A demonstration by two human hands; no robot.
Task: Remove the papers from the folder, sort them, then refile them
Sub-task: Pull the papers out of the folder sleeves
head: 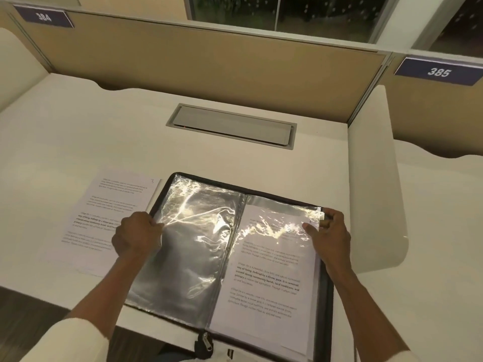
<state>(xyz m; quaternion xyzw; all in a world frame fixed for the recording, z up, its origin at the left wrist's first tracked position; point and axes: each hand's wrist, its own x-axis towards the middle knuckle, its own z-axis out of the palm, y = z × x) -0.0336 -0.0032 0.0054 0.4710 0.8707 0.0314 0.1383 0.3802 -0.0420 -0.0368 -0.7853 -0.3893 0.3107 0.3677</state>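
Open flat on the desk point(104, 131), spread between the two hands: one black zip folder point(325, 296), two clear sleeves showing.

Left hand point(137, 235) knuckles-up, fingers curled tight, gripping the outer edge of the left sleeve point(188, 257). Just right of that hand, crinkled plastic under glare, no sheet seen inside. Just left of it and partly under the wrist, one pile point(104, 218) of printed papers lying loose on the desk, touching the folder's rim, top page marked "3"; number of pages in the pile impossible to tell.

Right hand point(328, 231) at the folder's far right corner, thumb on top and fingers curled behind, pinching the upper outer corner of the right sleeve point(274, 223). Left of and below that hand, one printed sheet point(266, 283) visible through the plastic, with more page edges peeking out near the bottom; how many, unclear.

Beyond both hands, well apart from the folder: one closed hatch point(230, 125) set in the desk. Farther still, two number plates, 384 point(44, 17) and 385 point(439, 72).
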